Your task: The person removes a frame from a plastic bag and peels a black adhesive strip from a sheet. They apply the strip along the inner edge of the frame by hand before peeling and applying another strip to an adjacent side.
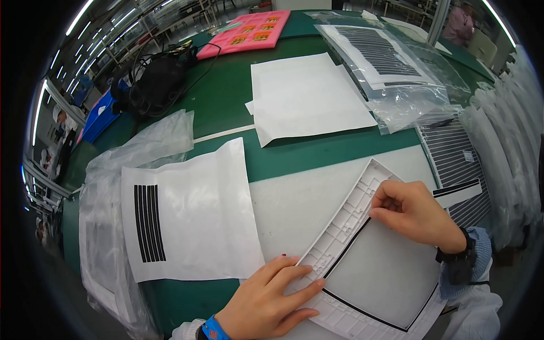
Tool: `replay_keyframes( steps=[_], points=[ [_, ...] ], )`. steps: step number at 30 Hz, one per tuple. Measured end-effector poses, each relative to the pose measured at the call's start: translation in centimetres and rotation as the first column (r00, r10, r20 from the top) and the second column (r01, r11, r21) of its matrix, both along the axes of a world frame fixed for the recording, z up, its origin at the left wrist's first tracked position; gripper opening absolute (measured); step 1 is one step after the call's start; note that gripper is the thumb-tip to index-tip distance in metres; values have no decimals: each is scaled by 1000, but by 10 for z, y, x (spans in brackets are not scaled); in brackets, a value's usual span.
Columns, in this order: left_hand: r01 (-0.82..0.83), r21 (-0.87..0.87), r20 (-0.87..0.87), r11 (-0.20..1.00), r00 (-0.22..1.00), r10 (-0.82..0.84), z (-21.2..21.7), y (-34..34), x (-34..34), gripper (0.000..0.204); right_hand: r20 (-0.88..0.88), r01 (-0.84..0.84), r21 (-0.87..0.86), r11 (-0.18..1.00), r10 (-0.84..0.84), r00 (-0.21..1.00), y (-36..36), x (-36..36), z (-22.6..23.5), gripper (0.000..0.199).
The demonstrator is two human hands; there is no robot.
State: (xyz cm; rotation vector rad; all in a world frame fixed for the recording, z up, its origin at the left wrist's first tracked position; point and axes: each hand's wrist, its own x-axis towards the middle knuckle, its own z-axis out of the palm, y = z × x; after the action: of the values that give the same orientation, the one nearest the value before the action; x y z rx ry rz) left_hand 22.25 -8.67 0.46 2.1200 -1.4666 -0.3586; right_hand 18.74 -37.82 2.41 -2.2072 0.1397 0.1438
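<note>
A white plastic frame [339, 231] with a ribbed border lies at a slant on the white mat before me. Narrow black foam-like strip [351, 248] runs along its inner edge on the left side, and more of it follows the lower and right sides. My right hand [416, 212] is closed in a pinch at the upper end of the left-side strip, at the inner edge. The fingertips are partly hidden. My left hand [266, 300] lies with fingers spread on the frame's lower-left corner, its fingertips beside the strip.
Left of the frame, a white backing sheet [198, 226] bearing several black strips [148, 224] rests on clear plastic bags [102, 226]. Blank white sheets [306, 96] lie farther back. Striped sheets [453, 150] and bagged stacks [504, 153] stand right. A pink foam tray [249, 34] sits behind.
</note>
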Motion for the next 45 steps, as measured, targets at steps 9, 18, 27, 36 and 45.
replay_keyframes(
  steps=[9, 18, 27, 36, 45],
  points=[
    [-1, 15, 1, 1000, 1000, 1, -1, 1, -1, 40, 5, -45, -96, 994, 46, 999, 1, 2, -5, 12],
    [-13, 16, -22, 1000, 1000, 13, -2, 1, -1, 40, 51, -66, -143, 987, 74, 996, 2, 2, -7, 11],
    [-14, 12, -20, 1000, 1000, 14, -3, 1, -2, 40, 52, -70, -155, 985, 79, 995, 2, 2, -7, 11],
    [-13, 18, -20, 1000, 1000, 13, -4, 1, -2, 40, 114, -105, -230, 968, 134, 984, 1, 1, -14, 10],
    [-6, 18, -5, 1000, 1000, 6, -4, 2, -1, 40, 9, 63, -47, 997, -62, 998, -6, 1, 3, 18]
  ],
)
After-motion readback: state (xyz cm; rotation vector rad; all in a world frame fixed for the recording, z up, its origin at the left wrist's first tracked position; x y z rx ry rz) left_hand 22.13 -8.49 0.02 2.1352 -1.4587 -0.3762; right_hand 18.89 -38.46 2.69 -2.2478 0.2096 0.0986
